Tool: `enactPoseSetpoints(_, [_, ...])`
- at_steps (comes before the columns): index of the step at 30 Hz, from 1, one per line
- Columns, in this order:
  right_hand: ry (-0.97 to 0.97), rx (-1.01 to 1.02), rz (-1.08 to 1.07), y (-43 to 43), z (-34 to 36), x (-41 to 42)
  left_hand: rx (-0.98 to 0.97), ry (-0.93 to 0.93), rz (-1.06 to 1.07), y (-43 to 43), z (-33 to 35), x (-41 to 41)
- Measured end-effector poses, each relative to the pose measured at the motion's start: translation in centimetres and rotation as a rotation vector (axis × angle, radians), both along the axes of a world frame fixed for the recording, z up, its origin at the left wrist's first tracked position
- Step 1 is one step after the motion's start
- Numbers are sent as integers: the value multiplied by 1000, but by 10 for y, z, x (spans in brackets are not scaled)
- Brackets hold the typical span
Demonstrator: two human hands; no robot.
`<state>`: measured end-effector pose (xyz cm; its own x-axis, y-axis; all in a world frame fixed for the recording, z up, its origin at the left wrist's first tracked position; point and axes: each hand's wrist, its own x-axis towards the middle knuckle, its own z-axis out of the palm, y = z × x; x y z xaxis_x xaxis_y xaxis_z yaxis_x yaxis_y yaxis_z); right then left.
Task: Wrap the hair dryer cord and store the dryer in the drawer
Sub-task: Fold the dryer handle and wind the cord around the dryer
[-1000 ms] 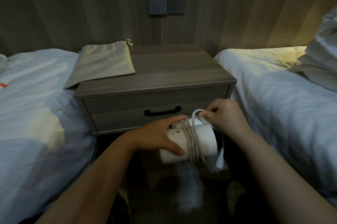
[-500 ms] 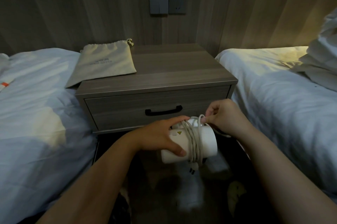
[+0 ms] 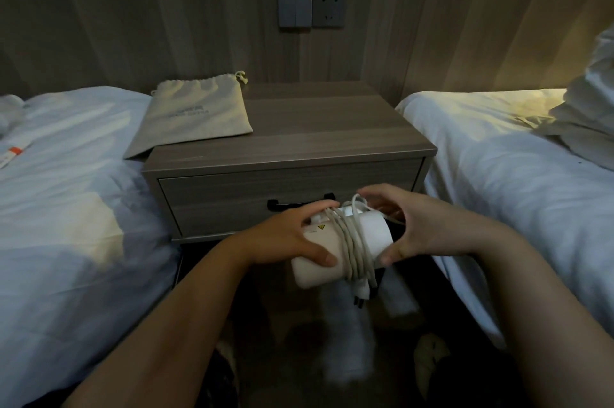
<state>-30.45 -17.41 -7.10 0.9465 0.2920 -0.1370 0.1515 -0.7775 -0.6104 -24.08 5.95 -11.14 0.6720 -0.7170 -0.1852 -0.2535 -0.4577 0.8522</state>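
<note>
A white hair dryer [image 3: 377,232] lies sideways in the air, low in front of the nightstand. Its pale cord [image 3: 351,241] is wound round the barrel in several loops, and the plug [image 3: 361,294] hangs below. My left hand [image 3: 285,236] grips the left end of the barrel, thumb on the near side and fingers over the top. My right hand [image 3: 422,228] cups the right end with spread fingers, thumb under the barrel. The drawer [image 3: 232,198] of the nightstand is closed; its black handle [image 3: 275,205] is partly hidden behind my hands.
A beige drawstring pouch [image 3: 196,115] lies on the nightstand top [image 3: 332,135], overhanging its left edge. White beds [image 3: 66,191] [image 3: 518,175] flank the nightstand closely. A switch and socket [image 3: 310,5] sit on the wood-panelled wall. The floor below is dark.
My right hand has let go of the cord loop it was pinching on top and moved down round the right end of the barrel. The plug now hangs under the dryer.
</note>
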Motion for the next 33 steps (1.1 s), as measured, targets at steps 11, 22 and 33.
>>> enactPoseSetpoints(11, [-133, -173, 25, 12, 1, 1, -33, 2, 46, -6, 0, -3])
enactPoseSetpoints(22, [-167, -246, 55, 16, -8, 2, 15, -86, 37, -6, -2, -5])
enactPoseSetpoints(33, [-312, -77, -173, 21, -8, 5, -34, -86, 20, -12, 1, -12])
